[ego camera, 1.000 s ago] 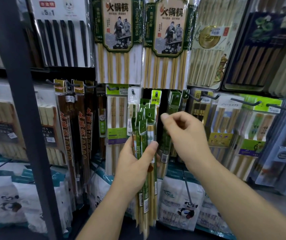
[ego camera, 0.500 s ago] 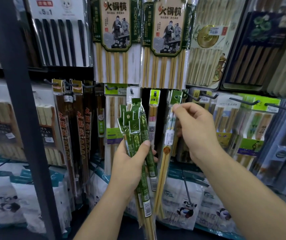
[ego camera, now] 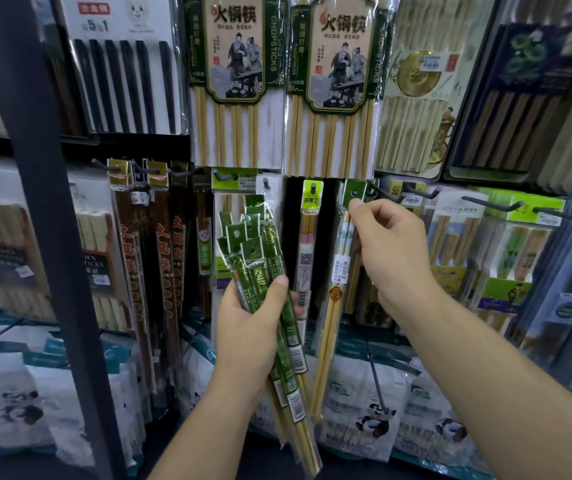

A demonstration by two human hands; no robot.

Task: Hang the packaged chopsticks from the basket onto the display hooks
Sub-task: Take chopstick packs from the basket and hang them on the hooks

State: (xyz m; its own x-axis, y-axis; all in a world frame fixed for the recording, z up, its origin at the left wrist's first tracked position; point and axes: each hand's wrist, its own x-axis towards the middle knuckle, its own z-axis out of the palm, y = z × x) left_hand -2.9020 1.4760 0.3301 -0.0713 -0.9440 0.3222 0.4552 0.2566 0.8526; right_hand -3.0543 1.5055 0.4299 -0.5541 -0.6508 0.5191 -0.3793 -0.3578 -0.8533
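The right hand (ego camera: 395, 247) pinches a vertical packet (ego camera: 341, 268), its hole (ego camera: 354, 193) just left of the hook (ego camera: 386, 197). The left hand (ego camera: 246, 327) grasps the bundle (ego camera: 256, 258).

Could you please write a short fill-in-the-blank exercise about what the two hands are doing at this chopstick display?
1. The left hand grips a bundle of chopstick packs in ____ wrapping.
2. The right hand pinches only ____ chopstick pack by its header.
3. The black chopsticks hang to the ____ of the two hot-pot chopstick packs.

Missing words: green; one; left.
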